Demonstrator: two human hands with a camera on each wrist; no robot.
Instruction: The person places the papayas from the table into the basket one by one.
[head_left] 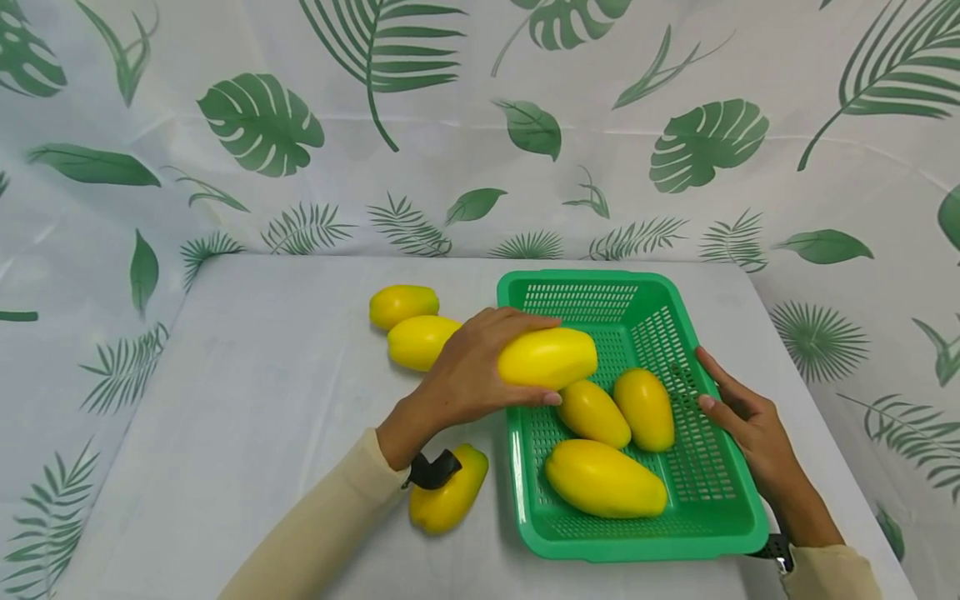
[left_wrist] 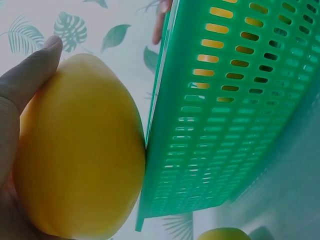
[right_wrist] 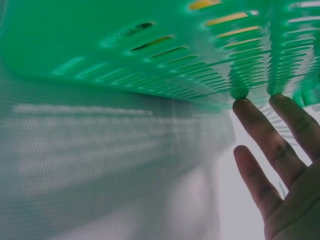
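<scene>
My left hand (head_left: 480, 358) holds a yellow papaya (head_left: 547, 358), thumb on one side and fingers on the other. The fruit is over the left rim of the green plastic basket (head_left: 637, 550); in the left wrist view the papaya (left_wrist: 82, 150) overlaps the basket's edge. Inside the basket lie three more papayas, a large one (head_left: 606, 479) in front and two smaller ones behind it. At the basket's right side, my right hand (head_left: 761, 437) has its thumb and index finger at the rim. The right wrist view shows its other fingers (right_wrist: 272, 142) straight and spread, two fingertips touching the perforated wall.
Left of the basket, a papaya (head_left: 403, 307) lies at the back of the white table (head_left: 247, 400), with another papaya (head_left: 420, 342) partly behind my left hand. A third papaya (head_left: 453, 492) is near the left wrist. A leaf-patterned sheet (head_left: 450, 125) rises behind the table.
</scene>
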